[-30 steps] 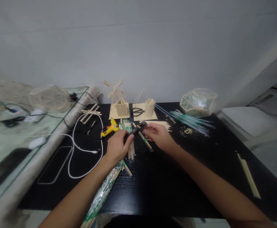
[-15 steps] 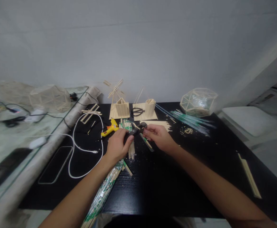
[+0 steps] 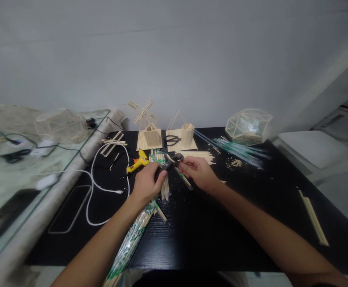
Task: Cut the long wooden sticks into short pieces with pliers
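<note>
Over the middle of the black table point(image 3: 198, 235), my two hands meet at a small dark, crumpled-looking black object point(image 3: 177, 157) whose kind I cannot make out. My left hand point(image 3: 146, 181) is closed around its left part, thumb pointing toward the right hand. With bent fingertips pressed together, my right hand point(image 3: 199, 172) pinches at its right end. Beneath the hands lie wooden sticks point(image 3: 164, 185) in green-printed wrapping. A yellow glue gun point(image 3: 138, 161) rests just left of my left hand. Loose pale sticks point(image 3: 196, 156) lie behind my right hand.
At the back stand a stick windmill model point(image 3: 153, 137) and a round stick cup point(image 3: 187, 135) beside black-handled scissors or pliers point(image 3: 172, 140). Wrapped chopsticks point(image 3: 132, 243) reach the front edge. A white cable point(image 3: 87, 203), plastic wrappers point(image 3: 239, 149) and a geometric stick frame point(image 3: 248, 126) flank them.
Both hands stay almost in place on the black object, with only slight finger movement at the right hand. The view has shifted very slightly.
</note>
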A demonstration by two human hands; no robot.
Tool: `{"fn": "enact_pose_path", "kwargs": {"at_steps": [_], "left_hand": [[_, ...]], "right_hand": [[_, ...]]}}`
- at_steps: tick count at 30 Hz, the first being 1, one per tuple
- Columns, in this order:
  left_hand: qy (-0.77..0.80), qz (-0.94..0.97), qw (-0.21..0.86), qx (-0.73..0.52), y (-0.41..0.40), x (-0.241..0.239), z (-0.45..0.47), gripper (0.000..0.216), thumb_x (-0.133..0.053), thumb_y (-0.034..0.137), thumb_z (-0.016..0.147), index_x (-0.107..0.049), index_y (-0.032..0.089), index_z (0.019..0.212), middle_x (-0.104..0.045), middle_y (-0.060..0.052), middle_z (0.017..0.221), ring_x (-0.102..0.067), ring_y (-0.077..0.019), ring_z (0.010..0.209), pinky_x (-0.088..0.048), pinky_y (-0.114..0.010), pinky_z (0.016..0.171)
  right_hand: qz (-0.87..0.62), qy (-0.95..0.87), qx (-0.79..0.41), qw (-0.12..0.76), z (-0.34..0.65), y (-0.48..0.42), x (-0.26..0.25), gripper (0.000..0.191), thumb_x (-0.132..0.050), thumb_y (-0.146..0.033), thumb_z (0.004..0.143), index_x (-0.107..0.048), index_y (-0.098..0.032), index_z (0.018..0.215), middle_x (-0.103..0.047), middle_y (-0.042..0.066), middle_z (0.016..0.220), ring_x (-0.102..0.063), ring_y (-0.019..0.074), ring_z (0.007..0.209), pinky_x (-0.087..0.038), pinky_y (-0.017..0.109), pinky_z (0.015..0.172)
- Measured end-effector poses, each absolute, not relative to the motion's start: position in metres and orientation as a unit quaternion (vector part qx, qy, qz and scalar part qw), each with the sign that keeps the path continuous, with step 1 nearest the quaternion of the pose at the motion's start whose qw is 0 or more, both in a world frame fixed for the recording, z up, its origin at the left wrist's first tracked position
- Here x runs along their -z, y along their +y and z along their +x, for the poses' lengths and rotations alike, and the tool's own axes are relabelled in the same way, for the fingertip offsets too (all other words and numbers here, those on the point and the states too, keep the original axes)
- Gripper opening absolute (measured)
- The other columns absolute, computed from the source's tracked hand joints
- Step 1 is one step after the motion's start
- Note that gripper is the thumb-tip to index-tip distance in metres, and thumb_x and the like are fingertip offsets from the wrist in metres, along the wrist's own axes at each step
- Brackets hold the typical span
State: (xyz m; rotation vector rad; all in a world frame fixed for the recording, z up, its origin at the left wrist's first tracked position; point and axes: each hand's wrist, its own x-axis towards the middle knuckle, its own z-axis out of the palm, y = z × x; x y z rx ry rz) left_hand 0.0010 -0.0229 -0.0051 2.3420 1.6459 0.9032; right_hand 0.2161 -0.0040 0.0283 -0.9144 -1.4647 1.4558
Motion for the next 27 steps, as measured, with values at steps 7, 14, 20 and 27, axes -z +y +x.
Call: {"fn": "enact_pose_path", "kwargs": {"at_steps": [7,14,20,27], "left_hand": [[0.577,0.765,0.062,-0.279,-0.026,-0.002,0.005,0.042,-0.037,0.053,0.101,-0.060,0.021,0.084,-0.067,-0.006,0.081,-0.064,-0.0228,0.080,-0.043,-0.031,0.070],[0.571,0.759,0.135,-0.281,-0.024,-0.003,0.008,0.053,-0.034,0.055,0.103,-0.058,0.020,0.071,-0.062,-0.002,0.067,-0.060,-0.0182,0.066,-0.037,-0.029,0.064],[0.531,0.768,0.240,-0.266,-0.023,0.000,0.008,0.064,-0.029,0.059,0.103,-0.054,0.018,0.062,-0.056,0.000,0.056,-0.052,-0.0149,0.057,-0.035,-0.029,0.060],[0.510,0.773,0.282,-0.251,-0.027,-0.006,0.010,0.064,-0.028,0.059,0.103,-0.053,0.019,0.060,-0.056,0.000,0.054,-0.050,-0.0144,0.054,-0.033,-0.028,0.058]], "right_hand": [[-0.382,-0.570,-0.581,0.437,0.215,-0.002,-0.024,0.037,-0.076,-0.052,0.078,-0.065,-0.017,0.076,-0.062,0.001,0.069,-0.047,0.0098,0.056,-0.039,0.024,0.052],[-0.355,-0.572,-0.618,0.406,0.225,0.010,-0.021,0.034,-0.082,-0.041,0.076,-0.062,-0.017,0.091,-0.066,0.003,0.083,-0.065,0.0132,0.067,-0.056,0.026,0.058],[-0.269,-0.590,-0.680,0.342,0.243,0.014,-0.037,0.050,-0.089,-0.022,0.068,-0.063,-0.019,0.110,-0.064,0.007,0.116,-0.071,0.0139,0.076,-0.064,0.028,0.063],[-0.297,-0.545,-0.729,0.288,0.245,0.014,-0.039,0.049,-0.091,-0.020,0.066,-0.068,-0.014,0.109,-0.073,0.003,0.077,-0.073,0.0172,0.069,-0.066,0.031,0.065]]}}
